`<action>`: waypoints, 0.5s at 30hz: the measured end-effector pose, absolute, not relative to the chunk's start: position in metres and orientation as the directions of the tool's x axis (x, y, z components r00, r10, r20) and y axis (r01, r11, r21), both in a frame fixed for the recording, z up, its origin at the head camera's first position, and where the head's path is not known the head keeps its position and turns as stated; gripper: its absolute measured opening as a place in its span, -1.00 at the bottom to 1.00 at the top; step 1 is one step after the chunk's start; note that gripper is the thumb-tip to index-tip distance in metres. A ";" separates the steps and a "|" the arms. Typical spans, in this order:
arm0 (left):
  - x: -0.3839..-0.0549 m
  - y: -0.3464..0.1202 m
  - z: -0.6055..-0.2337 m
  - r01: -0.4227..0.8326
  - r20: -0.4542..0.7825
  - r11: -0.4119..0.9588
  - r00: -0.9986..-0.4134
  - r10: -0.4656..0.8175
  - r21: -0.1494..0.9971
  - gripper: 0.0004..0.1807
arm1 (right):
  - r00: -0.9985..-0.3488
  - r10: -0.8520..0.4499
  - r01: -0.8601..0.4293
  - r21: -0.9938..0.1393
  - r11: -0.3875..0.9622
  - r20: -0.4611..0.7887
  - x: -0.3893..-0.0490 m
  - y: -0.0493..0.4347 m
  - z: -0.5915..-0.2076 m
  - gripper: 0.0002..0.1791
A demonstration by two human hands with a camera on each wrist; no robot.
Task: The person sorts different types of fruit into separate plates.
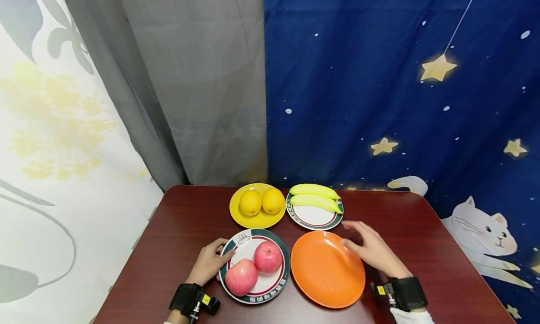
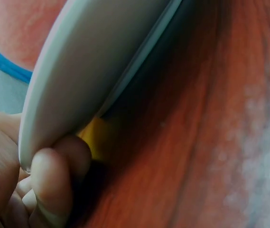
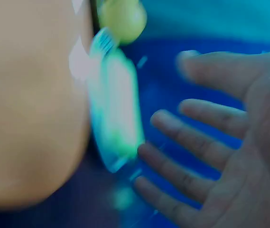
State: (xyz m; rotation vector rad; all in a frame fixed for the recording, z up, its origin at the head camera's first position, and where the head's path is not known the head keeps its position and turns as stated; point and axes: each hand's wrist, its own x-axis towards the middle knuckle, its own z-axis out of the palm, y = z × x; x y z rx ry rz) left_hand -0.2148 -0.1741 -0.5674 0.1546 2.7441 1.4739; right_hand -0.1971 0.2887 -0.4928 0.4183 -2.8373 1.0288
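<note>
In the head view my left hand (image 1: pixel 209 262) grips the left rim of a white plate (image 1: pixel 270 281) with a dark green patterned border. Its thumb lies over the rim, and the left wrist view shows fingers curled beneath the raised edge of the plate (image 2: pixel 92 61). Two pink-red apples (image 1: pixel 241 277) lie on this plate. My right hand (image 1: pixel 374 250) hovers by the upper right rim of an orange plate (image 1: pixel 326 272), which bears nothing. In the right wrist view the fingers (image 3: pixel 191 135) are spread and hold nothing, apart from the plate.
Behind the apples, a yellow plate (image 1: pixel 255 223) carries two round yellow fruits (image 1: pixel 251 202). Beside it, a green-rimmed white plate (image 1: pixel 312 216) bears two bananas (image 1: pixel 314 202). All stand on a dark red wooden table (image 1: pixel 177 235), with grey and blue curtains (image 1: pixel 358 80) along its back edge.
</note>
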 end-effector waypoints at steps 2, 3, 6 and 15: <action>-0.214 -0.175 -0.567 0.068 0.019 0.547 -0.995 0.095 0.834 -0.65 | -0.972 -0.205 -0.229 -0.636 0.737 0.112 -0.196 0.301 -0.512 -0.37; -0.213 -0.175 -0.566 0.065 0.011 0.549 -0.995 0.100 0.834 -0.65 | -0.976 -0.197 -0.207 -0.644 0.736 0.088 -0.196 0.305 -0.519 -0.33; -0.216 -0.177 -0.560 0.076 -0.011 0.570 -0.989 0.148 0.818 -0.62 | -0.983 -0.180 -0.157 -0.680 0.717 0.037 -0.197 0.309 -0.531 -0.29; -0.251 -0.186 -0.479 0.260 0.099 0.757 -0.963 0.252 0.600 -0.57 | -0.992 -0.126 -0.065 -0.743 0.666 -0.027 -0.199 0.302 -0.541 -0.56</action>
